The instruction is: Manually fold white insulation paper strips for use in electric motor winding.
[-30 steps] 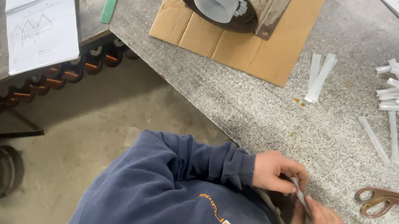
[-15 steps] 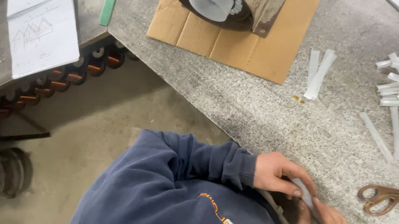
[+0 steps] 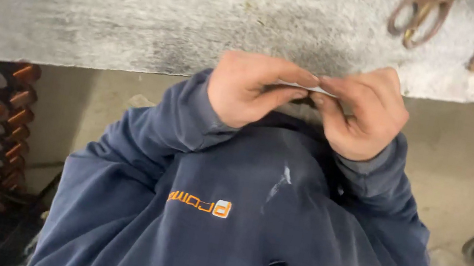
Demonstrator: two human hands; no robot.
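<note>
**Both hands pinch one white strip**

A thin white strip (image 3: 315,89) lies crosswise between the left hand (image 3: 254,90) and right hand (image 3: 363,112), its long axis running hand to hand. Fingers of both hands are clenched on its ends, just off the grey table (image 3: 141,14) edge. Scissors (image 3: 416,14) lie well apart.

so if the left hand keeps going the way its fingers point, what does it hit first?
The right hand. The left hand points its fingers across toward it, and both already pinch the same thin white strip between their fingertips, so there looks to be almost no gap.
</note>
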